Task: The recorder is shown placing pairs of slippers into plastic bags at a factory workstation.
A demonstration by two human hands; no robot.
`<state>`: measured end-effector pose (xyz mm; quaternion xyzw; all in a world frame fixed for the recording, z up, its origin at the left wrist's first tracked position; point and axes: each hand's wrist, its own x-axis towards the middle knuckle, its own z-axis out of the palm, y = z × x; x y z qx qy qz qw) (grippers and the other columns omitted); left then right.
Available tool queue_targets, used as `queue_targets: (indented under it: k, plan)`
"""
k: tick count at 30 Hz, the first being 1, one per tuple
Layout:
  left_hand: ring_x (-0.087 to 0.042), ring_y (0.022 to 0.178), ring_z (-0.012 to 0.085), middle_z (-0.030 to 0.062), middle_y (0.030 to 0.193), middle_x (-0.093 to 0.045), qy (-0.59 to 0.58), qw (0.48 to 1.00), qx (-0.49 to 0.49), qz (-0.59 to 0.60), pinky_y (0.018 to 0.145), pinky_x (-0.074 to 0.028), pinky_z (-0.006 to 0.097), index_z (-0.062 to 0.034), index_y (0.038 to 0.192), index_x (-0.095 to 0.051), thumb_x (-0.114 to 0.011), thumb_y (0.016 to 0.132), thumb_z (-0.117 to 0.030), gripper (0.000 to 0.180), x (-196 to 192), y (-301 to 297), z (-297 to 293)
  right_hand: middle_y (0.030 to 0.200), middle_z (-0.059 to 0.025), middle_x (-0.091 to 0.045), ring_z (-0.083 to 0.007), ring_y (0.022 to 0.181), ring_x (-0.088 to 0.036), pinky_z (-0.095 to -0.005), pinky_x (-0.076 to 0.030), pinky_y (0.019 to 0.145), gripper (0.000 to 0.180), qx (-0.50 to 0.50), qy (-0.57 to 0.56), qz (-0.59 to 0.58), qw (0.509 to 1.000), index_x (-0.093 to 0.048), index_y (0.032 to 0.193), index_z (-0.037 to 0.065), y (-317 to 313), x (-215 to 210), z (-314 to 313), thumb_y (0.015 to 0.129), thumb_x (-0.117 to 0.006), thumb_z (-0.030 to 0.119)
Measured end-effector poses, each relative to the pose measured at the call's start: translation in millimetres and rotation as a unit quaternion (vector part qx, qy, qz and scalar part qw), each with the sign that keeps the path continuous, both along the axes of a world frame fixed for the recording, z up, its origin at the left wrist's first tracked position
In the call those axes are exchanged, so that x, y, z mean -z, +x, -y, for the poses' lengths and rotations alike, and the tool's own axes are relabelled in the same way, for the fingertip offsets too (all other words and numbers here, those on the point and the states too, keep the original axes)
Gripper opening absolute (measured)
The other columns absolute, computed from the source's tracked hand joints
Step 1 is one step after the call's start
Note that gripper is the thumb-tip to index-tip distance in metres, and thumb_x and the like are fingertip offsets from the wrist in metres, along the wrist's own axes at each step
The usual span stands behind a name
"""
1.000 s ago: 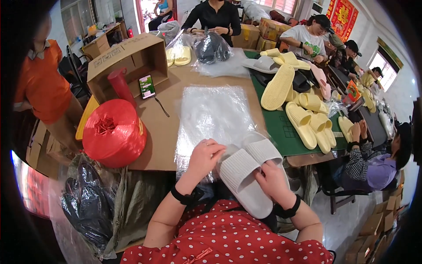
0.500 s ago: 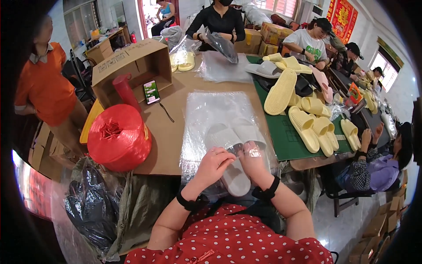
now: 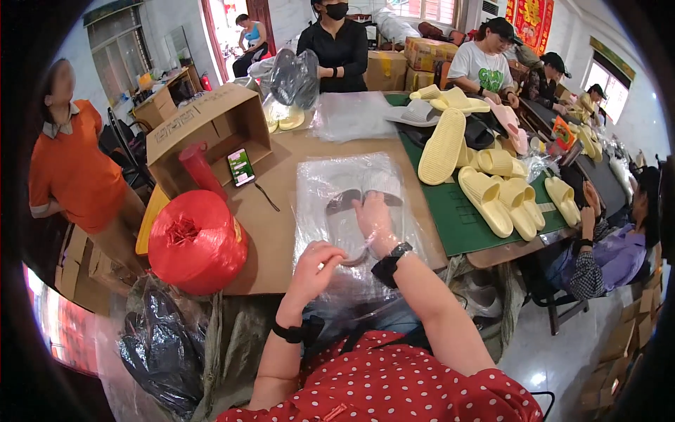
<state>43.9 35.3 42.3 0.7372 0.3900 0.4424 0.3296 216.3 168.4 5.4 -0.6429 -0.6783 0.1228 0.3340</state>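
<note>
A pair of pale grey slide slippers (image 3: 343, 228) lies on the stack of clear plastic bags (image 3: 311, 204) in front of me, straps at the far end, with clear film over them. My right hand (image 3: 377, 218) is stretched flat over the right slipper, fingers at its strap; a plastic sheen crosses the hand, so it seems to be inside the bag. Near the slippers' heels, my left hand (image 3: 314, 273) is curled, thumb and forefinger pinched at what looks like the bag's near edge. The exact grip is hard to see.
A red twine roll (image 3: 198, 243), an open carton (image 3: 211, 130) and a phone (image 3: 240, 167) are on the left. Yellow slippers (image 3: 485, 200) cover the green mat (image 3: 450, 235) on the right. Across the table, a person in black (image 3: 334, 53) handles a dark plastic-wrapped item (image 3: 295, 77); others work at right.
The grey slippers have moved farther from me, deeper over the bags. My right hand has reached forward with them, while my left hand has shifted back and left, away from the slippers.
</note>
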Motion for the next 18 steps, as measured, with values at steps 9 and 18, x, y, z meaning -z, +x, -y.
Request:
queue_targets:
  k: [9, 18]
  plan:
    - [-0.061, 0.084, 0.0243, 0.0157, 0.119, -0.055, -0.034, 0.958, -0.195, -0.205, 0.08, -0.049, 0.038, -0.0114, 0.139, -0.05, -0.077, 0.078, -0.024, 0.068, 14.8, -23.6, 34.6, 0.095, -0.0158, -0.065, -0.0316, 0.088, -0.064, -0.0386, -0.053, 0.081, 0.033, -0.269, 0.023, -0.034, 0.962, -0.068, 0.11, 0.006, 65.9, -36.4, 152.0, 0.084, -0.074, 0.025]
    - [-0.054, 0.055, 0.0161, 0.0069, 0.061, -0.054, -0.103, 0.972, -0.205, -0.045, 0.057, -0.044, 0.032, -0.014, 0.135, -0.057, -0.061, 0.088, -0.008, 0.048, 30.3, -13.1, 44.1, 0.068, -0.0071, -0.063, -0.0117, 0.06, -0.057, -0.0264, -0.046, 0.059, 0.046, 0.06, -0.068, -0.061, 0.994, -0.059, 0.123, 0.002, 145.3, -27.8, 138.8, 0.084, -0.075, 0.022]
